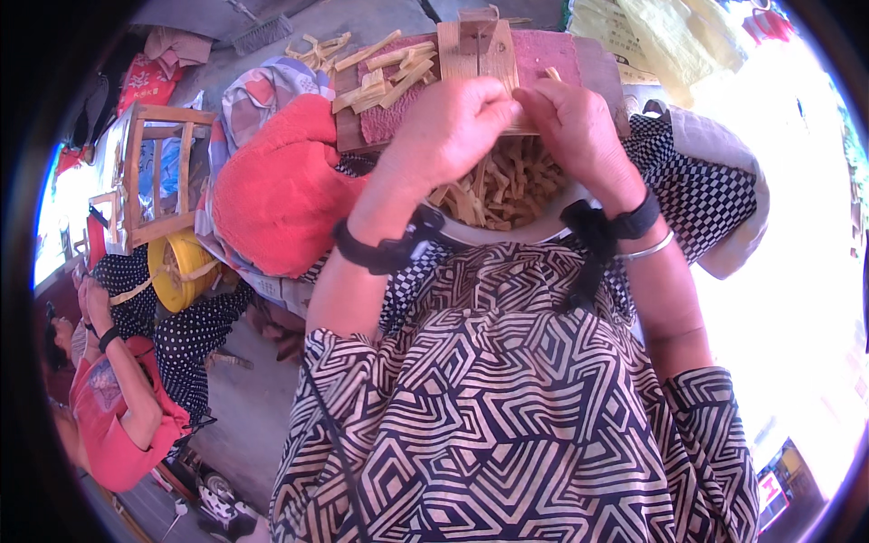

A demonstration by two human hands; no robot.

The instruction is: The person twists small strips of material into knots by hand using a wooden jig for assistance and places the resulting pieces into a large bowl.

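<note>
My left hand (468, 125) and my right hand (577, 122) meet at the near edge of a wooden board (349, 139). Their fingers are curled and pinched close together; anything between the fingertips is hidden. Just beyond them stands an upright wooden block (506, 51) with a dark slit and a brownish plate at its top. The end of a pale strip (553, 73) shows behind my right knuckles; whether I hold it is unclear. Below my hands, a white basin (475, 236) in my lap holds many short tan pieces (509, 183).
Pale dried strips (400, 75) lie on a pink cloth (380, 125) on the board. Red fabric (285, 190) covers my left knee. At left, another person (129, 407) handles a long strip by a yellow bucket (173, 271), near a wooden chair (159, 170). Yellowish sacks (652, 41) lie at far right.
</note>
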